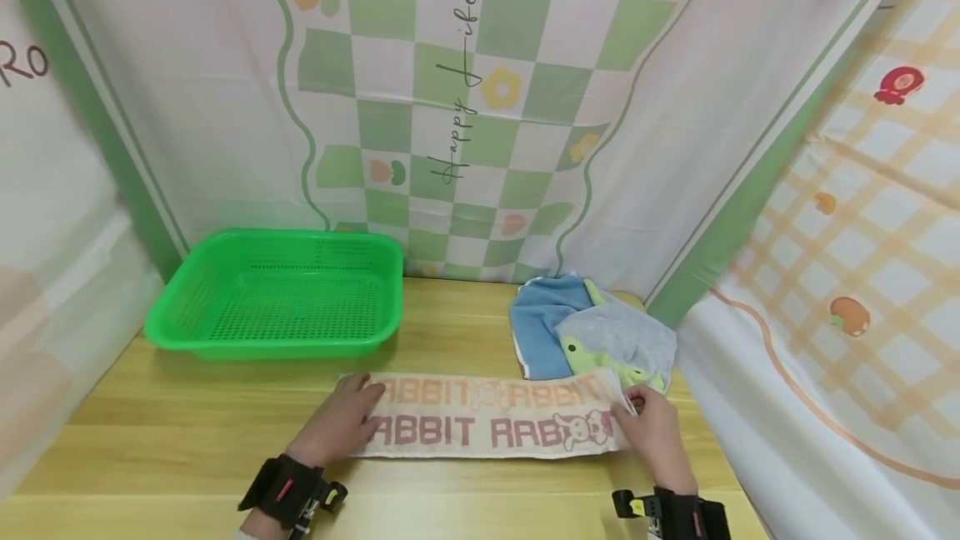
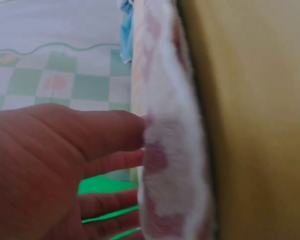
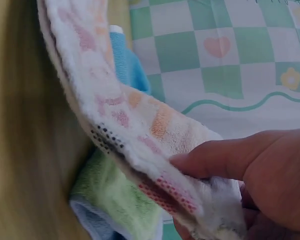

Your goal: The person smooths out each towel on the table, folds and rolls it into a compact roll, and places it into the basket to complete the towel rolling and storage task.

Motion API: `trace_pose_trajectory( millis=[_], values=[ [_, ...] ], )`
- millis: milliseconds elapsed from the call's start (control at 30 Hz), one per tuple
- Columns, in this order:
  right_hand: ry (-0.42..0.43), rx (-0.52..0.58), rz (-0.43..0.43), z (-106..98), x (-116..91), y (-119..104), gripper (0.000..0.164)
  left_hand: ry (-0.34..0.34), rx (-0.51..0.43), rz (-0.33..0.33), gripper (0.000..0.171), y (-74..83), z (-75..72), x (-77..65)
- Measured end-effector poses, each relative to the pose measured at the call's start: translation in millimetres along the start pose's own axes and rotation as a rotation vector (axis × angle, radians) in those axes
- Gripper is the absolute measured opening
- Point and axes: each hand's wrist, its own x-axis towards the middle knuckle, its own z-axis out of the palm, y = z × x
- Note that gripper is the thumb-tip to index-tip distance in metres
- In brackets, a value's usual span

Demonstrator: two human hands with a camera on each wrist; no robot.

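Note:
A long folded white towel with orange and dusky red "RABBIT" lettering lies lengthwise across the table. On its left end rests my left hand, thumb and fingers extended against the cloth. In the left wrist view the thumb touches the surface of the towel. My right hand pinches the right end between thumb and fingers. That end is bent up a little, and the right wrist view shows the towel's layered edge close to the right thumb; the fingers behind the cloth are mostly hidden.
A green plastic basket with a perforated bottom stands at the back left. Behind the towel, at the right, lie a blue cloth and a grey-and-green cloth, overlapping. Patterned curtains enclose the wooden table.

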Motion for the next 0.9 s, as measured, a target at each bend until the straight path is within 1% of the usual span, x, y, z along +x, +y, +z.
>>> trace_pose_trajectory(
  millis=[133,267,333,467,600,733,900],
  values=[
    [0.037,0.028,-0.021,-2,3,-8,0.025,-0.021,0.016,0.009,0.045,1.3,-0.9,10.8],
    [0.069,0.055,-0.043,-3,6,-25,0.024,-0.043,0.021,-0.002,0.042,3.1,-1.8,17.4],
    [0.076,0.073,-0.052,-5,8,-35,0.024,-0.042,0.010,-0.013,0.041,3.3,-0.8,20.2],
    [0.095,0.118,-0.091,-5,11,-56,0.025,-0.024,-0.026,-0.007,0.036,2.8,1.9,25.7],
    [0.105,0.153,-0.136,-2,13,-73,0.025,-0.022,-0.032,0.024,0.031,3.5,4.3,28.5],
    [0.106,0.169,-0.163,3,15,-86,0.024,-0.029,-0.022,0.044,0.030,5.3,4.5,29.0],
    [0.102,0.209,-0.178,11,15,-100,0.021,-0.049,-0.039,0.012,0.035,8.2,1.2,29.6]
  ],
)
